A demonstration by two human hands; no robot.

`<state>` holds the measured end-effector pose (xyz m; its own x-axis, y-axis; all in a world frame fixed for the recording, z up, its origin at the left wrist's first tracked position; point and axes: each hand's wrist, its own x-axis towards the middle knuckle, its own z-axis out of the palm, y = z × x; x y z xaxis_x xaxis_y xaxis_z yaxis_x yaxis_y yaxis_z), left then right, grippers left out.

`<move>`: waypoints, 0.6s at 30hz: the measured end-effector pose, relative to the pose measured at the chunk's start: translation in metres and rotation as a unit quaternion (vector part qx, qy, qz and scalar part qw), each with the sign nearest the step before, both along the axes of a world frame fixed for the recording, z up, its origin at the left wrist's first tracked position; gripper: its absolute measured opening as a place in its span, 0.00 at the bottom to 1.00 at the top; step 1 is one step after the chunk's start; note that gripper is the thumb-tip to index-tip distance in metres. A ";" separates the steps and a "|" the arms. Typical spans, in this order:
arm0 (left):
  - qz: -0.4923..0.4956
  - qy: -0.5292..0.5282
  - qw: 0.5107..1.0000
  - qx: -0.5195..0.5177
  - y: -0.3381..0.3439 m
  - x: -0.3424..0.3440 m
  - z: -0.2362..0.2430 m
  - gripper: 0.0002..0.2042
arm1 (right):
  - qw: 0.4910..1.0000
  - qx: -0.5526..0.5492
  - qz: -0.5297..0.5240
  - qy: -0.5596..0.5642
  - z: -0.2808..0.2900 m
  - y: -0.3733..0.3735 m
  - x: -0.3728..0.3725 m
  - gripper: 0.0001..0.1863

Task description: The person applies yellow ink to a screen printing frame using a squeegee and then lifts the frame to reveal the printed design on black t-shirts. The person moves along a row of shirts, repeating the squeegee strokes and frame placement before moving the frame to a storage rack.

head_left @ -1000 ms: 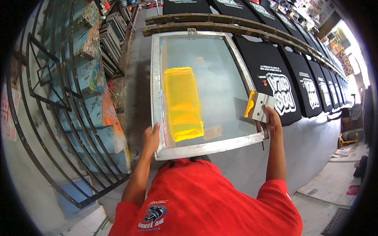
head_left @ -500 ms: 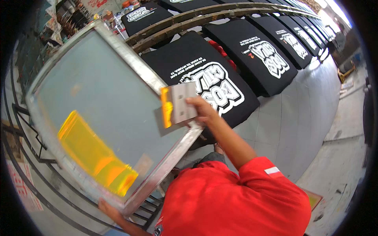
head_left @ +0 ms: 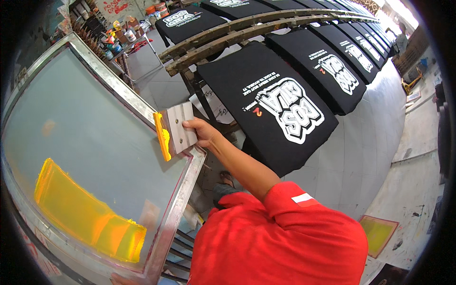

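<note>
My right hand is closed on a squeegee, a grey, flat holder with bolt heads and thick yellow ink along its blade. Beneath it lies the right side of a large screen printing frame, tilted, with grey mesh and a wide band of yellow ink near its lower left. At the bottom edge of the picture, my left hand shows only in part, fingers at the frame's lower rim. Just right of the frame lies a black T-shirt with a white and red print.
More printed black shirts lie in rows beyond, along wooden rails. A small stand with tubs is at the back left. A yellow-meshed small screen leans at the right. Grey tiled floor runs beside the shirts.
The screen frame has moved left, away from the nearest shirt, whose print now shows whole. My right hand and the squeegee have shifted left with it. My left hand has dropped toward the bottom edge.
</note>
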<state>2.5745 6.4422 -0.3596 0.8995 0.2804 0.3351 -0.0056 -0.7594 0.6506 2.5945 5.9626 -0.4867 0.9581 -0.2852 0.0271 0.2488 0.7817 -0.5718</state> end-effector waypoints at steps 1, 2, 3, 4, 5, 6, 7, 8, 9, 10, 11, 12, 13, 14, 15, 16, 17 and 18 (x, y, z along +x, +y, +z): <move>0.014 0.009 1.000 -0.009 -0.011 0.012 0.005 0.24 | 1.000 0.005 -0.007 -0.013 0.004 -0.005 0.015 0.27; 0.014 0.011 1.000 -0.013 -0.019 0.027 0.006 0.24 | 1.000 0.007 -0.005 -0.020 0.003 -0.014 0.032 0.26; 0.009 0.013 1.000 -0.016 -0.028 0.043 0.006 0.24 | 1.000 0.008 -0.007 -0.029 0.001 -0.026 0.050 0.26; 0.005 0.013 1.000 -0.019 -0.036 0.062 0.004 0.24 | 0.999 0.009 -0.010 -0.038 0.003 -0.037 0.067 0.26; -0.012 -0.055 0.992 0.116 -0.040 0.082 0.001 0.23 | 0.998 0.029 0.003 -0.059 0.005 -0.049 0.083 0.26; -0.034 -0.129 0.961 0.244 -0.043 0.104 -0.008 0.22 | 0.996 0.039 0.003 -0.075 0.000 -0.068 0.103 0.25; -0.051 -0.204 0.908 0.362 -0.041 0.129 -0.016 0.20 | 0.995 0.046 0.005 -0.093 0.006 -0.080 0.122 0.25; -0.065 -0.224 0.929 0.289 -0.027 0.165 -0.031 0.18 | 0.992 0.051 0.009 -0.112 0.018 -0.090 0.140 0.24; -0.063 -0.188 0.958 0.205 -0.046 0.188 -0.029 0.18 | 0.994 0.047 -0.017 -0.095 0.022 -0.103 0.157 0.24; -0.058 -0.145 0.980 0.125 -0.062 0.206 -0.018 0.17 | 0.995 0.045 -0.041 -0.076 0.027 -0.116 0.173 0.24; -0.078 -0.163 0.973 0.147 -0.076 0.228 -0.011 0.17 | 0.995 0.036 -0.029 -0.090 0.033 -0.135 0.189 0.24; -0.092 -0.179 0.965 0.167 -0.091 0.249 -0.007 0.17 | 0.995 0.033 -0.038 -0.089 0.040 -0.151 0.199 0.25; -0.106 -0.195 0.957 0.186 -0.104 0.269 -0.006 0.18 | 0.995 0.030 -0.047 -0.088 0.047 -0.165 0.209 0.26; -0.090 -0.179 0.942 0.268 -0.115 0.292 -0.006 0.18 | 0.994 0.027 -0.054 -0.087 0.053 -0.179 0.219 0.27; -0.065 -0.157 0.922 0.348 -0.121 0.310 -0.008 0.17 | 0.994 0.021 -0.062 -0.089 0.059 -0.190 0.232 0.27; -0.043 -0.140 0.893 0.425 -0.128 0.331 -0.009 0.17 | 0.993 0.012 -0.073 -0.089 0.062 -0.203 0.242 0.27; -0.038 -0.142 0.885 0.442 -0.137 0.354 -0.009 0.19 | 0.993 0.003 -0.082 -0.088 0.061 -0.217 0.248 0.28; -0.043 -0.133 0.895 0.423 -0.153 0.376 -0.004 0.20 | 0.992 -0.011 -0.081 -0.093 0.075 -0.228 0.259 0.28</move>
